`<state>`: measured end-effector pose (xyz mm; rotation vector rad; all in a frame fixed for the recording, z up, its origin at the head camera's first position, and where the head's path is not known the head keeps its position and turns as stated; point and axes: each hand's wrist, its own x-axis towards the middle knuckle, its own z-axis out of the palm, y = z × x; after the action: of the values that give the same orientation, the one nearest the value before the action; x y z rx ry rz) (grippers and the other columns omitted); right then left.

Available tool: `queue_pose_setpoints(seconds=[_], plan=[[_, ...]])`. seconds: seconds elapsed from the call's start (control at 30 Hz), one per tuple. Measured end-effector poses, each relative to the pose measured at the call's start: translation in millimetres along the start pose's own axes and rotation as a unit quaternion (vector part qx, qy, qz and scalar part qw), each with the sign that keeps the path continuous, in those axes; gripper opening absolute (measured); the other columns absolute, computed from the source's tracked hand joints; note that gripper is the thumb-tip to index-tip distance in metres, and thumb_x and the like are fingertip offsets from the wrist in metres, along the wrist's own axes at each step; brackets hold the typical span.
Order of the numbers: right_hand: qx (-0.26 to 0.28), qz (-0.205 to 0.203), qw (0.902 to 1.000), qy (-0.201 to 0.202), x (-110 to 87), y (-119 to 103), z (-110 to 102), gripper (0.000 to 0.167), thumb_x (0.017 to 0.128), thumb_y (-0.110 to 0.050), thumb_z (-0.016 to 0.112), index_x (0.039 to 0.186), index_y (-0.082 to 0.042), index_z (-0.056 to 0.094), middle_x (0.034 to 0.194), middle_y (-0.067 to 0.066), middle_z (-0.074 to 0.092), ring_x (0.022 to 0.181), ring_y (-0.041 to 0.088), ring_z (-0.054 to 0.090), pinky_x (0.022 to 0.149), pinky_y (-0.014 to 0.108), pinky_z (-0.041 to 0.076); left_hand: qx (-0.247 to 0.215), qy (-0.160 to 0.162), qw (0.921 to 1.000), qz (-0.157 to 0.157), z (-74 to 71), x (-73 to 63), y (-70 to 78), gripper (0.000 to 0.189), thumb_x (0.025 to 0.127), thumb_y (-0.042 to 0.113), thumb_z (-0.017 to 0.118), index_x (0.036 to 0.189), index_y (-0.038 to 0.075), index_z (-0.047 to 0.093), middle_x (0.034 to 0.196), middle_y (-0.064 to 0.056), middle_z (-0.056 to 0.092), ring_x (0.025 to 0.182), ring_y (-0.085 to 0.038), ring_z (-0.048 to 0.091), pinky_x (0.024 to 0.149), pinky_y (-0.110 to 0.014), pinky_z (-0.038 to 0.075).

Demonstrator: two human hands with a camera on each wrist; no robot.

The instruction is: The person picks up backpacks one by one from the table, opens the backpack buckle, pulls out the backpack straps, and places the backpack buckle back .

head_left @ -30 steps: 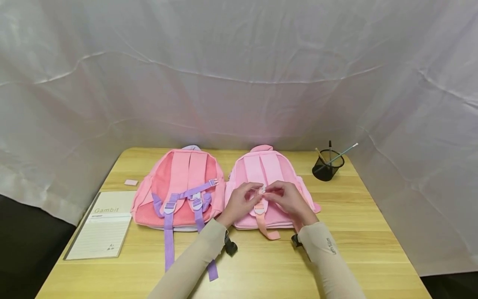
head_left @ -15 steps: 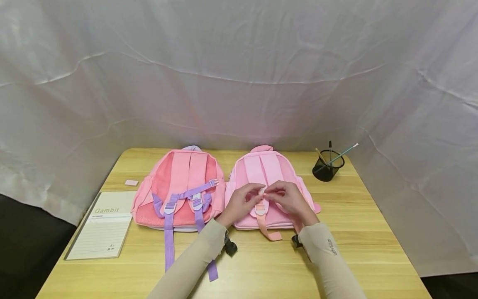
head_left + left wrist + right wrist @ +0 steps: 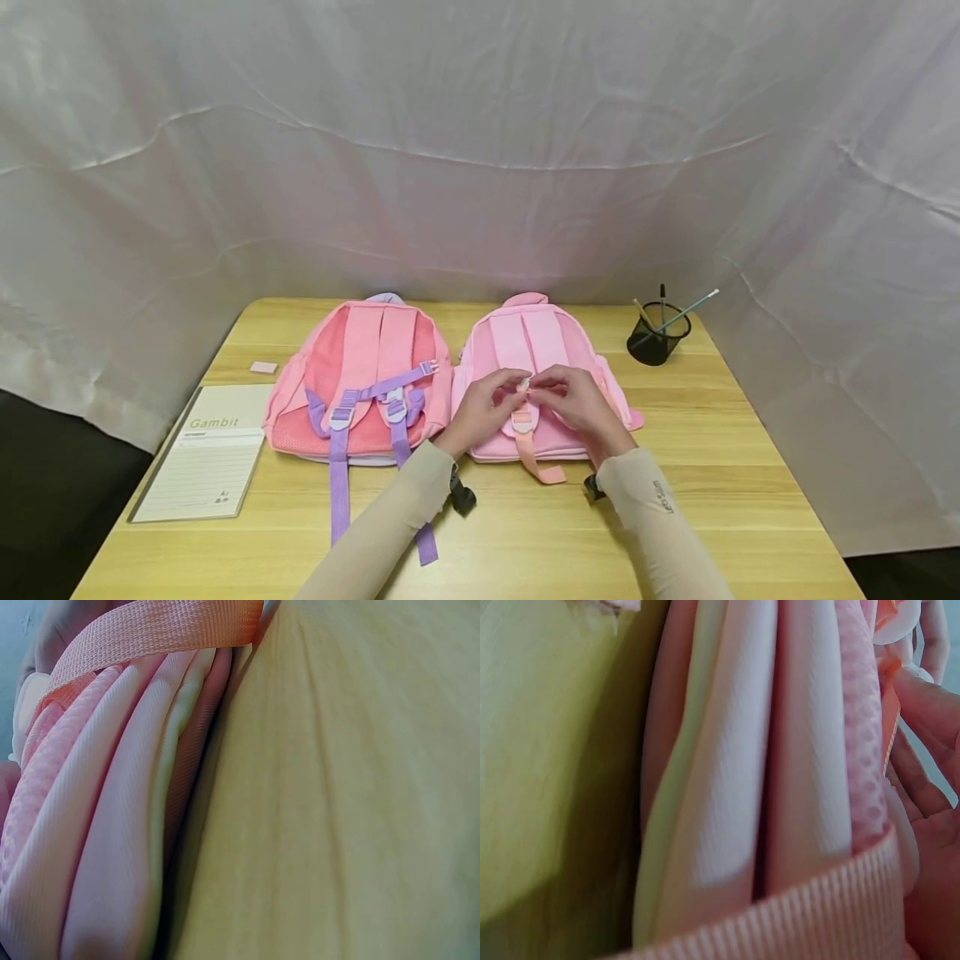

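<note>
One bench (image 3: 720,508) carries one coral backpack (image 3: 362,354), left of centre, and one pink backpack (image 3: 549,335), at centre. Over the latter, the left hand (image 3: 483,408) and right hand (image 3: 583,407) pinch a white buckle (image 3: 523,385). One mesh pen cup (image 3: 647,348) stands right; one notebook (image 3: 201,467), lower left, reads "Gambit"; the right sleeve (image 3: 649,500), "LetsSlim".

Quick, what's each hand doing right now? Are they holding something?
Left hand: closed, pinching the small white buckle.
Right hand: closed, pinching at the same buckle; its exact grip is partly hidden.
</note>
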<state>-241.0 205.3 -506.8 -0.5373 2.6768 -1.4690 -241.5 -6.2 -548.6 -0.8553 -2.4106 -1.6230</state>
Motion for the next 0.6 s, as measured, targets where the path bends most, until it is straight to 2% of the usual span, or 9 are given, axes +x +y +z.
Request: queue_pose_setpoints(seconds=[0.1, 0.23, 0.37, 0.6], plan=[[-0.029, 0.019, 0.9994, 0.004, -2.9, 0.4, -4.1, 0.019, 0.092, -0.022, 0.081, 0.109, -0.015, 0.079, 0.106, 0.001, 0.077, 0.104, 0.020, 0.072, 0.098, 0.042, 0.057, -0.002, 0.001, 1.0000, 0.005, 0.8, 1.0, 0.7, 0.034, 0.101, 0.015, 0.067, 0.135, 0.016, 0.065, 0.117, -0.004, 0.075, 0.104, -0.015, 0.069, 0.092, -0.029, 0.056], [-0.062, 0.021, 0.9979, 0.000, -5.1, 2.2, -8.5, 0.017, 0.093, -0.025, 0.080, 0.108, -0.019, 0.079, 0.103, -0.003, 0.077, 0.097, 0.014, 0.070, 0.092, 0.035, 0.058, -0.001, 0.009, 0.9999, 0.011, 0.5, 1.8, -0.1, 0.034, 0.102, 0.014, 0.066, 0.136, 0.014, 0.065, 0.117, -0.005, 0.074, 0.105, -0.017, 0.069, 0.093, -0.030, 0.057], [-0.057, 0.006, 0.9983, -0.011, -2.9, 3.1, -6.2, 0.014, 0.093, -0.024, 0.079, 0.106, -0.020, 0.079, 0.102, -0.004, 0.077, 0.094, 0.013, 0.070, 0.090, 0.031, 0.057, 0.006, 0.012, 0.9999, 0.003, -1.7, 0.5, -2.8, 0.033, 0.102, 0.016, 0.066, 0.135, 0.015, 0.066, 0.116, -0.003, 0.074, 0.105, -0.014, 0.069, 0.092, -0.029, 0.057], [-0.053, 0.006, 0.9985, -0.007, -2.9, 2.2, -4.7, 0.012, 0.092, -0.023, 0.080, 0.104, -0.021, 0.080, 0.100, -0.005, 0.077, 0.093, 0.012, 0.069, 0.089, 0.029, 0.057, 0.000, 0.007, 1.0000, 0.001, -0.1, 0.4, -3.6, 0.034, 0.101, 0.016, 0.068, 0.135, 0.016, 0.065, 0.113, -0.002, 0.074, 0.099, -0.013, 0.068, 0.088, -0.028, 0.057]])
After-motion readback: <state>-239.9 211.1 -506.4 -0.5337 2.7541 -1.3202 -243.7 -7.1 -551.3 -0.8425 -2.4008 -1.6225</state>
